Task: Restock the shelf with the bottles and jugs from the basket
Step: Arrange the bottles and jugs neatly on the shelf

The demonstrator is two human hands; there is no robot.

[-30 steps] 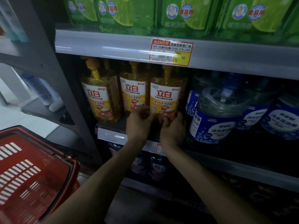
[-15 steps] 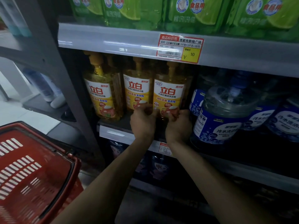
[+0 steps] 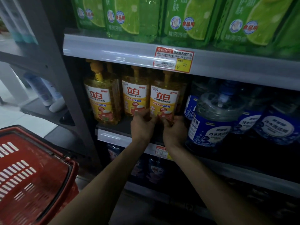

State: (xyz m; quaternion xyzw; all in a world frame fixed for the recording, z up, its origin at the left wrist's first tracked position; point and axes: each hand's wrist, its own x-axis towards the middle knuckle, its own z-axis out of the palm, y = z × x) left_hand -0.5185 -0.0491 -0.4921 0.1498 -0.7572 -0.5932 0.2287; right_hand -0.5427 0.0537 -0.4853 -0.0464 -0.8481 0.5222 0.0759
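Three yellow pump bottles (image 3: 134, 96) with white-and-yellow labels are standing upright in a row on the grey shelf (image 3: 113, 137). The rightmost bottle (image 3: 164, 98) is being gripped low on its body by the left hand (image 3: 142, 125) and the right hand (image 3: 174, 130). Just to its right, clear jugs (image 3: 212, 120) with blue labels are sitting on the same shelf, while the red basket (image 3: 32, 176) is resting at lower left, well apart.

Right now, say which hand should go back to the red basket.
Probably left. Both grip the yellow bottle, but the red basket sits low left, nearer the left hand; the right hand would have to cross over.
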